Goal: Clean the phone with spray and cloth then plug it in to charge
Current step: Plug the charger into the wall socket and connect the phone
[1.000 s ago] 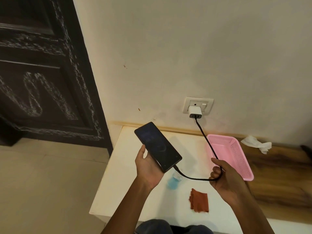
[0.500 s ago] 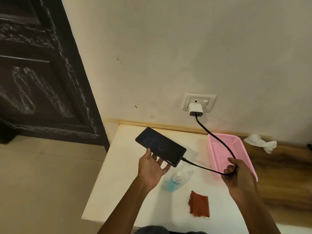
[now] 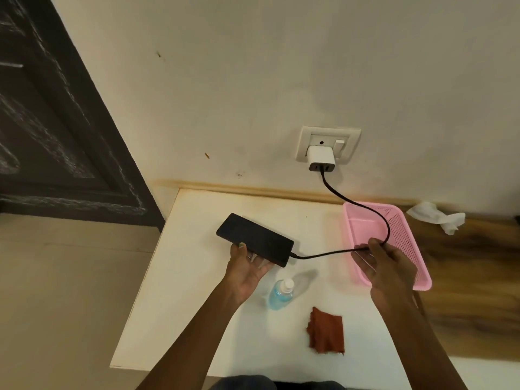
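A black phone (image 3: pixel 254 239) lies nearly flat above the white table (image 3: pixel 197 277), its near edge resting on the fingers of my left hand (image 3: pixel 247 270). A black cable (image 3: pixel 332 253) is plugged into the phone's right end. It runs through the fingers of my right hand (image 3: pixel 385 266) and loops up to the white charger (image 3: pixel 320 158) in the wall socket (image 3: pixel 327 143). A small spray bottle (image 3: pixel 280 295) with blue liquid stands on the table below the phone. The rust-red cloth (image 3: pixel 326 330) lies crumpled to its right.
A pink mesh basket (image 3: pixel 405 229) sits on the table behind my right hand. A crumpled white tissue (image 3: pixel 434 216) lies on the wooden surface (image 3: pixel 472 291) at the right. A dark carved door (image 3: pixel 56 122) stands at the left, beside the table's left edge.
My left hand has lowered the phone and tilted it flatter, toward the table. My right hand has slid along the cable to the right, over the pink basket.
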`<state>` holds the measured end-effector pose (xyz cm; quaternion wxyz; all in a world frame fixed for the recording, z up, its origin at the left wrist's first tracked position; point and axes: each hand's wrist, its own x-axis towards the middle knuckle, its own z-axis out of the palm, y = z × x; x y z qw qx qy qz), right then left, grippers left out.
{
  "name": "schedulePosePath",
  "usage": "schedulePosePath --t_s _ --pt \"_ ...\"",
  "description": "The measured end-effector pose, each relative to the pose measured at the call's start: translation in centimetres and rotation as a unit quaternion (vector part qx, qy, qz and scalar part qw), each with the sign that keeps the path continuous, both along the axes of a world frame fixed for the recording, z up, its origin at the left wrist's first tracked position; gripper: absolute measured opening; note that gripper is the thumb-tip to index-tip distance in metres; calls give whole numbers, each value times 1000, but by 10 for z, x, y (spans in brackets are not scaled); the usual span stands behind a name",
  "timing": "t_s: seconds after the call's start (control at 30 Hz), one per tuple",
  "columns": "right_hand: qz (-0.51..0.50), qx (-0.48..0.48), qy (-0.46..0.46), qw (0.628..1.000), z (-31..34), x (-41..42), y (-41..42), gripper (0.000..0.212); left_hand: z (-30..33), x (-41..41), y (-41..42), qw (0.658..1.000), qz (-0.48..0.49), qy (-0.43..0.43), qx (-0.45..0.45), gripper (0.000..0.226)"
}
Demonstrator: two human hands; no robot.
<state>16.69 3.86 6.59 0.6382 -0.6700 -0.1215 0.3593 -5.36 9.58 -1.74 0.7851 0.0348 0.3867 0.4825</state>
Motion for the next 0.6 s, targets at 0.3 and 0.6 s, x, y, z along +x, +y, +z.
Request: schedulePosePath --t_s 0.3,0.6 --pt "-16 24 -27 999 -16 -9 25 6 -16 6 -2 998 43 30 -27 37" --pt "-30 14 -144 989 -31 -2 39 13 -12 16 0 980 51 164 -100 22"
